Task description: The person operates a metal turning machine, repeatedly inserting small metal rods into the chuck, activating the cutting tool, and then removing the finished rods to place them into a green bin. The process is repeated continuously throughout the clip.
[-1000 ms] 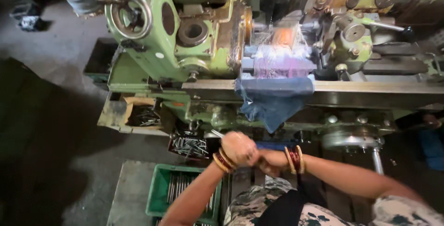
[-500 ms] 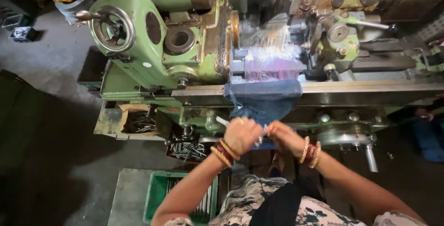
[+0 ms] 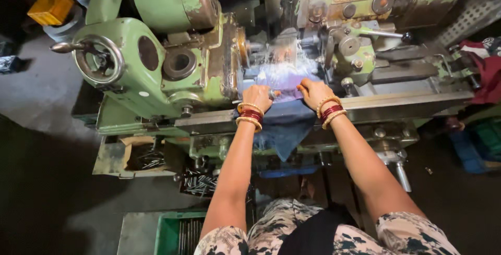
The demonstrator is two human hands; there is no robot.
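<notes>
While both hands work, green crate w/ metal rods.

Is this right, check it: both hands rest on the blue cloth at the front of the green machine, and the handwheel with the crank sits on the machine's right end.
Not quite. The handwheel sits on the left end of the green machine, as the head view shows. The rest holds: left hand and right hand both rest on the blue cloth at the front.

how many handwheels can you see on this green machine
1: the round handwheel sits on the machine's left end, well apart from the left hand and right hand at the middle. Others may be hidden behind the housing.
</notes>
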